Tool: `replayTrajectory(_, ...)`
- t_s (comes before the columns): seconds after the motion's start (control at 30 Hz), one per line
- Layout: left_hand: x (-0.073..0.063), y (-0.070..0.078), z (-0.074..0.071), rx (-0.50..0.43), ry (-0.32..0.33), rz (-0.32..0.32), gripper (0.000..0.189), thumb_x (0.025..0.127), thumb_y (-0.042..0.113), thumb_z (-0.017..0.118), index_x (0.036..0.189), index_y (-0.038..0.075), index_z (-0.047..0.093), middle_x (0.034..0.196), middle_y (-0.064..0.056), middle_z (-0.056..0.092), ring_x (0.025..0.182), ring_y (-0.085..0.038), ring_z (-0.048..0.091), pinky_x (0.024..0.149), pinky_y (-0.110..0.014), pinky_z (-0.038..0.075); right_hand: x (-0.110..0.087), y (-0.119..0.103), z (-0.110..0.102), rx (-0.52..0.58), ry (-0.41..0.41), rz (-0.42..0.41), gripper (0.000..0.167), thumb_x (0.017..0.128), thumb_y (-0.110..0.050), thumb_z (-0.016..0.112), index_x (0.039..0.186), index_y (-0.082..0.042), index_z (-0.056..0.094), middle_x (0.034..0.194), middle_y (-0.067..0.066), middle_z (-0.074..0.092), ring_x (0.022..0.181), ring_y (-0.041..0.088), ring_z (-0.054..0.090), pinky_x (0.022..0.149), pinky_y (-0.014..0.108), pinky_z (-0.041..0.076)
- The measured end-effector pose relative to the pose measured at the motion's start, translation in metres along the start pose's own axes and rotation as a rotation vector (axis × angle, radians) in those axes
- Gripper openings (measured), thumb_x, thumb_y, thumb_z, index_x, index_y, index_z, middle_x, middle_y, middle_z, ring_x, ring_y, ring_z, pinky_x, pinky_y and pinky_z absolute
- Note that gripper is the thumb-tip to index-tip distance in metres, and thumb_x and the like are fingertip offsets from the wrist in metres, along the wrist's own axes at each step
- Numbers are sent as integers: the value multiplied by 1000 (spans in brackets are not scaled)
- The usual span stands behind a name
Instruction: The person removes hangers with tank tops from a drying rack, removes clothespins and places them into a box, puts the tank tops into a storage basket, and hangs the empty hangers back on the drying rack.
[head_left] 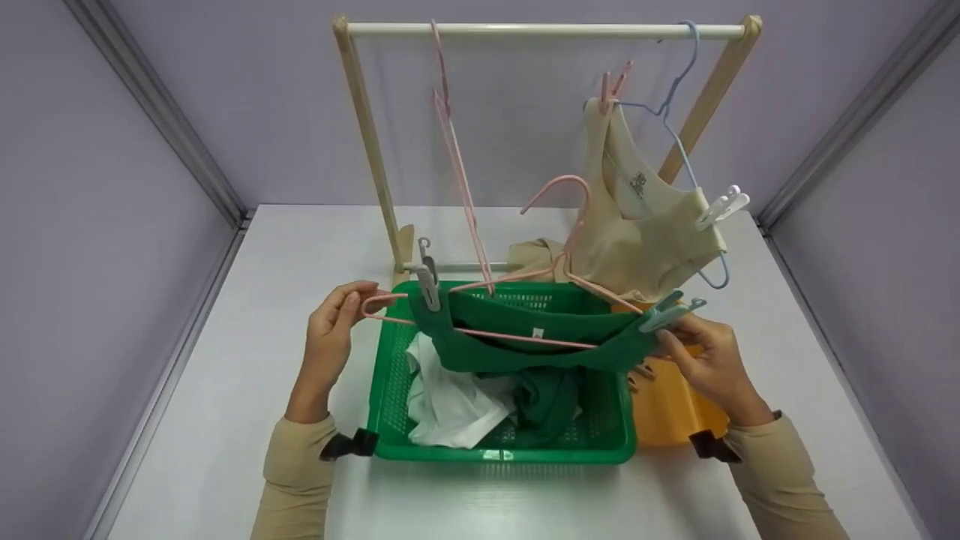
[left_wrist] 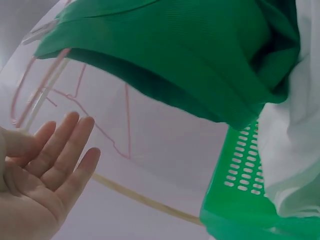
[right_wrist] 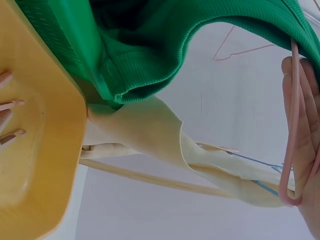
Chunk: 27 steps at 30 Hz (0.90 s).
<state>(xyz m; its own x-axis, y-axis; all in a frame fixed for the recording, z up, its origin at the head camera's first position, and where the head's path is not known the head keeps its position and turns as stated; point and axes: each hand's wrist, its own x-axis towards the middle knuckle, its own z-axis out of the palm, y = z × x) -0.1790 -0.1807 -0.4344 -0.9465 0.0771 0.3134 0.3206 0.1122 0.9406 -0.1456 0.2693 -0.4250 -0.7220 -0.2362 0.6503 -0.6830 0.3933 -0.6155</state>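
Note:
A green tank top (head_left: 540, 330) hangs on a pink hanger (head_left: 581, 202), held over the green basket. My left hand (head_left: 334, 319) pinches the hanger's left end between thumb and index finger; its other fingers (left_wrist: 70, 135) stretch out straight. At the opposite end, my right hand (head_left: 709, 360) holds the hanger by its corner, the pink bar (right_wrist: 293, 130) lying across the fingers. A grey clothespin (head_left: 427, 281) clips the left strap, and a green-grey clothespin (head_left: 667, 311) clips the right one. The hanger's hook points up, off the rail.
The green basket (head_left: 502, 454) holds a white cloth (head_left: 457, 397) and green cloth. Beside it stands an orange bin (head_left: 667, 412) with clothespins. On the rack's rail (head_left: 525, 30) hang a bare pink hanger (head_left: 454, 142) and a blue hanger (head_left: 679, 75) with a beige tank top (head_left: 630, 240).

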Motion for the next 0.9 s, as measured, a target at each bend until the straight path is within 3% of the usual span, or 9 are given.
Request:
replayTrajectory(0.07,1,2,-2,9,22,-6,36,105,17,38,122,-11,53,105,18,70,102,4,66,97,-14,49,0,0,0,-7,-2,-4,31,74,28,56,99,13,65,99,-14,71,83,-14,65,70,6,52)
replayTrajectory(0.2,-1,7,-1,86,1,-35,30,104,14,43,122,-5,57,114,-4,71,106,7,62,108,-31,46,2,-1,0,-32,-9,-16,31,73,29,57,98,13,66,100,-15,71,85,-16,64,71,5,52)
replayTrajectory(0.27,-2,9,1,139,-20,-30,27,102,12,47,121,-2,59,117,-14,69,107,7,61,111,-44,43,3,-1,2,-55,-15,-31,31,72,28,58,98,12,66,96,-7,73,85,-17,63,71,5,51)
replayTrajectory(0.33,-3,10,4,199,-42,-14,25,100,11,50,120,1,61,118,-15,68,110,2,61,109,-52,42,4,-1,3,-66,-20,-46,31,72,28,58,97,11,66,88,4,74,84,-18,63,69,4,51)
replayTrajectory(0.43,-4,12,7,298,-80,26,24,97,11,56,118,4,64,117,-11,69,112,-12,64,99,-48,49,4,-1,6,-72,-16,-69,31,70,28,59,96,11,67,81,19,71,82,-17,63,68,4,51)
replayTrajectory(0.53,-5,14,9,391,-111,59,23,95,12,61,116,6,67,114,-7,70,112,-22,65,88,-39,54,4,0,8,-64,-11,-81,31,70,28,60,95,11,67,80,22,69,80,-16,64,68,4,51)
replayTrajectory(0.7,-7,17,12,464,-129,139,23,90,9,66,112,4,69,109,-10,72,105,-25,67,79,-39,58,4,2,11,-59,-7,-98,32,68,28,60,95,11,66,79,22,69,78,-12,66,69,4,51)
replayTrajectory(0.8,-9,17,13,481,-151,193,24,87,7,69,110,1,69,106,-11,73,101,-26,68,80,-42,58,5,2,13,-64,-7,-108,33,68,28,61,95,11,66,80,22,69,77,-11,66,69,5,51)
replayTrajectory(0.9,-8,15,15,498,-167,205,24,86,9,71,109,1,70,104,-11,73,99,-25,69,82,-41,58,6,1,15,-74,-10,-119,33,67,27,61,96,10,66,80,22,69,76,-8,67,69,5,52)
